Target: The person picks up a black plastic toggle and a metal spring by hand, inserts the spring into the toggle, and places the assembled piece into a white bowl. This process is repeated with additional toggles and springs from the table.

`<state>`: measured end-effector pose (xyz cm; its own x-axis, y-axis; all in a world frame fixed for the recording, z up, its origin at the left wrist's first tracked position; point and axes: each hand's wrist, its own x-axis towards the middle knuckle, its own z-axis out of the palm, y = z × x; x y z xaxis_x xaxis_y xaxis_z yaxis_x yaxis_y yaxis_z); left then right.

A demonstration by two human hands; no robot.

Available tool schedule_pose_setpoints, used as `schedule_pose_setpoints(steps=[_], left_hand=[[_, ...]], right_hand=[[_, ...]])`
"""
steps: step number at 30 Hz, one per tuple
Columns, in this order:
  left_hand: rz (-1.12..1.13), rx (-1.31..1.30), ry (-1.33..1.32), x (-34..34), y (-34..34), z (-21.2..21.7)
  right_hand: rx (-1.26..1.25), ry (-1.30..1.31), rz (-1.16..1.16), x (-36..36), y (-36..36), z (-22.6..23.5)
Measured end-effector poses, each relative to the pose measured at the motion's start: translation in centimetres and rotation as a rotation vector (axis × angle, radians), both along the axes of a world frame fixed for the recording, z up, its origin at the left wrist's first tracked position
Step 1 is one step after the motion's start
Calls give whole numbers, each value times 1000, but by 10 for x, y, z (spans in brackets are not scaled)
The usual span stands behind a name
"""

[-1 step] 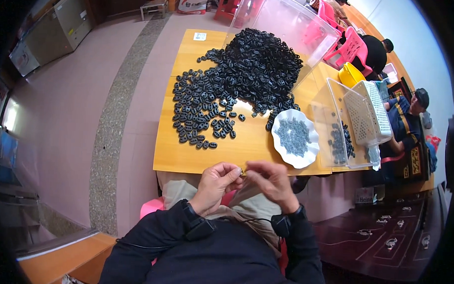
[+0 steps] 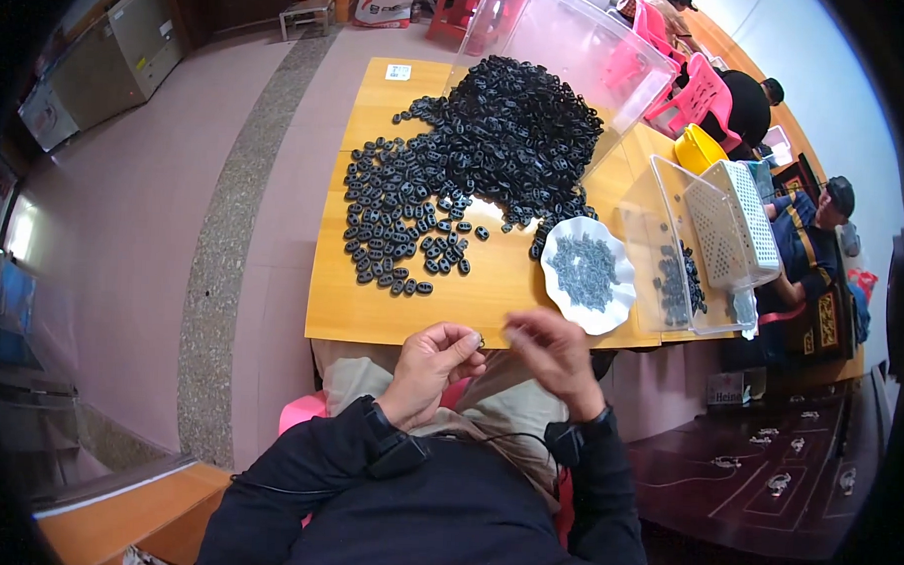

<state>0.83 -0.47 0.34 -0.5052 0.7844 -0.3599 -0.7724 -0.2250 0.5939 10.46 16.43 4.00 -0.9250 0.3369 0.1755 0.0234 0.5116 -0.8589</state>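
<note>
My left hand point(image 2: 431, 363) is at the near edge of the wooden table point(image 2: 371, 315), pinching a small dark part between thumb and fingertips. My right hand point(image 2: 549, 354) is just to its right, blurred, with its fingers curled; whether it holds anything I cannot tell. A big heap of black plastic parts point(image 2: 517, 135) covers the far middle of the table, thinning into loose pieces point(image 2: 399, 231) nearer me. A white scalloped dish point(image 2: 610, 306) with several small grey parts stands by my right hand.
A clear plastic bin point(image 2: 662, 260) with a white perforated basket point(image 2: 738, 218) stands at the right. A larger clear bin point(image 2: 580, 48) is behind the heap. Other people sit at the far right by pink chairs point(image 2: 698, 92). A dark carved table point(image 2: 764, 463) is at lower right.
My right hand has drawn slightly away from my left, opening a small gap between the fingertips. Nothing on the table has moved.
</note>
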Motion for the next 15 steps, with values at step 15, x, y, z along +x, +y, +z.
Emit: schedule_pose_setpoints(steps=[15], left_hand=[[21, -15, -50, -6, -2, 2]], right_hand=[[684, -287, -398, 2, 85, -10]])
